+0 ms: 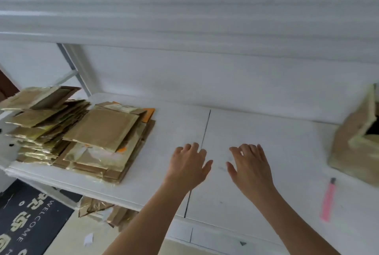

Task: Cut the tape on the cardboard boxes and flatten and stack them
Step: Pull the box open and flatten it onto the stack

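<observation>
Flattened cardboard boxes with shiny tape lie in a tall stack (82, 136) on the left part of the white table (256, 131). One unflattened box (356, 144) stands at the right edge, its top partly open. A pink utility knife (328, 200) lies on the table in front of that box. My left hand (189, 164) and my right hand (250, 165) hover side by side over the table's middle, fingers spread and relaxed, holding nothing. Neither hand touches the boxes or the knife.
A dark seam (205, 131) runs across the tabletop between my hands. A white wall rises right behind the table. On the floor at the lower left lie loose cardboard pieces (102, 211) and a dark welcome mat (26, 220).
</observation>
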Available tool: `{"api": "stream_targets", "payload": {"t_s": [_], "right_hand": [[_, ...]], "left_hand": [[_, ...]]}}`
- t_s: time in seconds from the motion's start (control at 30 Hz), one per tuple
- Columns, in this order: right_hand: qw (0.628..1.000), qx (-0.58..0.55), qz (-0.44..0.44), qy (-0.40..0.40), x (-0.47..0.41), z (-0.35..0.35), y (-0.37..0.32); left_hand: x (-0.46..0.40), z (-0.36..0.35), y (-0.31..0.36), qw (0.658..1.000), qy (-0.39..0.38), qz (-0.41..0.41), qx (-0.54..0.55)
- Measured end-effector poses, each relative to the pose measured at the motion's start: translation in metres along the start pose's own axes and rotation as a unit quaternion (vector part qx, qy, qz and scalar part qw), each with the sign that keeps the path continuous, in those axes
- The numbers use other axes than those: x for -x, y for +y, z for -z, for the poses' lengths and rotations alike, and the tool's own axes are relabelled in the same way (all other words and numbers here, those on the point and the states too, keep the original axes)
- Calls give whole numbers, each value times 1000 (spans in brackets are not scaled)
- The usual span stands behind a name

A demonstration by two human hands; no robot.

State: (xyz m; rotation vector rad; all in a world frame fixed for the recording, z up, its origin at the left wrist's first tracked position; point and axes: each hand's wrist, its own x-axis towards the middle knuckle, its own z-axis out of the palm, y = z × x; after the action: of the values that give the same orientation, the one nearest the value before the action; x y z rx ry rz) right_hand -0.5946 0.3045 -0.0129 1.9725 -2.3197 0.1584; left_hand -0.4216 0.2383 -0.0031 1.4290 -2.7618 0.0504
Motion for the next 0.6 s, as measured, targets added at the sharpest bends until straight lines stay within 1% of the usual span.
{"api": "stream_targets", "payload": {"t_s": [0.1,0.2,0.37,0.47,0.6], "right_hand": [[999,9,-34,-6,26,6,53],[997,23,-76,9,44,12,97],[978,35,-195,60,70,25,158],[969,56,-228,75,73,36,191],[961,70,-232,135,70,47,236]], "left_hand": [[-10,-1,55,1000,-10,-24,10],[-25,2,100,998,-14,-52,17],[-42,5,162,994,-14,-107,30],[-52,9,194,992,-1,-125,25],[-60,10,227,992,11,-124,20]]}}
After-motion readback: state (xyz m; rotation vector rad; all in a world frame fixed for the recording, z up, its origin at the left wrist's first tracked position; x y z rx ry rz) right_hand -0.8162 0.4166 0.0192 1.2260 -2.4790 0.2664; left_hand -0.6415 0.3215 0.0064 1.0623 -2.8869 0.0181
